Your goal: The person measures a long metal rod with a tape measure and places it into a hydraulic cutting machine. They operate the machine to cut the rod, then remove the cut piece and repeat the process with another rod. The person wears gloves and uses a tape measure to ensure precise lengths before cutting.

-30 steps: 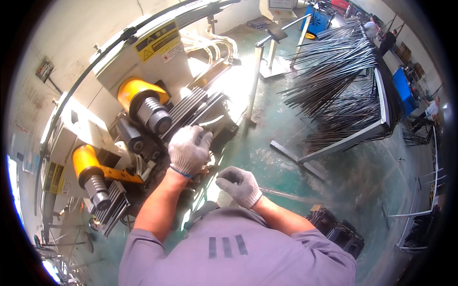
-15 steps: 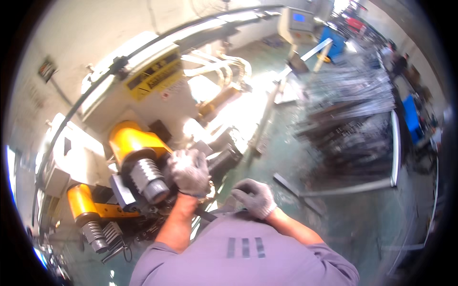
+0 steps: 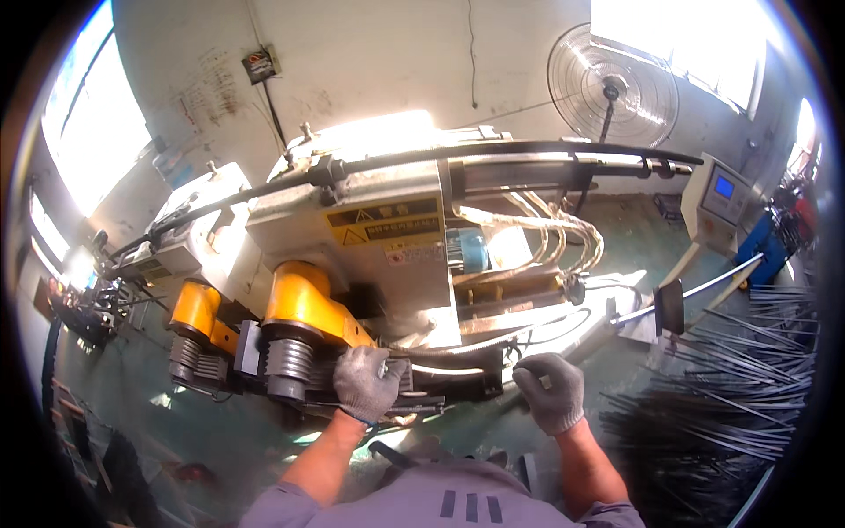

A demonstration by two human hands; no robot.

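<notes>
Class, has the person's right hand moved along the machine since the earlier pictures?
Yes. The right hand has moved away from the larger orange arm's ridged steel roller, toward the control box.

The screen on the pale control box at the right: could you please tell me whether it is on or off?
On, it appears: the screen shows bright blue against the pale control box.

Left grip (image 3: 364, 385) near ribbed cylinder (image 3: 290, 359)

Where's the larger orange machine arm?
In the head view, the larger orange arm sits left of centre, between the smaller orange arm and the left hand.
</notes>
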